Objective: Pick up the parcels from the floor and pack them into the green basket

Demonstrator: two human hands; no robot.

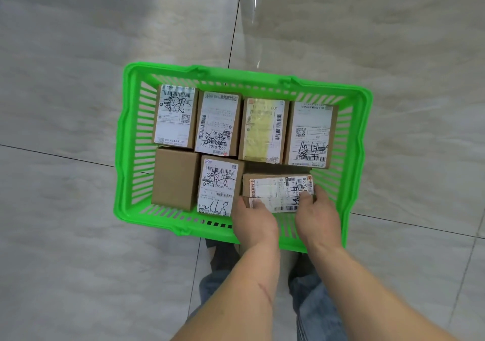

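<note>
Parcels are lying packed inside the green basket (126,136), which is sitting on the tiled floor (57,209) directly ahead of the person. Four labelled boxes are forming the far row, standing side by side: the first box (175,116) at the far left, the second box (219,122) touching it, the third box (265,130) with a yellowish strip down its label, and the fourth box (311,134) against the right wall. In the near row, a plain box (175,179) with no label showing is occupying the left corner, and a fifth labelled box (219,185) with handwritten marks is lying just beside it. To the right of that, the last parcel (278,187) is lying crosswise, its long side running left to right, near the basket's front wall. Both hands are on this parcel. The left hand (253,221) is curling over its near left corner, fingers bent against the edge. The right hand (316,213) is gripping its near right end, fingers pressing on the label and the thumb reaching along the right side. Whether the parcel is resting fully on the basket floor or being held slightly above it cannot be determined. Both bare forearms are extending over the basket's near rim. Below them, jeans (315,304) and a dark shoe (223,254) are showing beside the basket.
</note>
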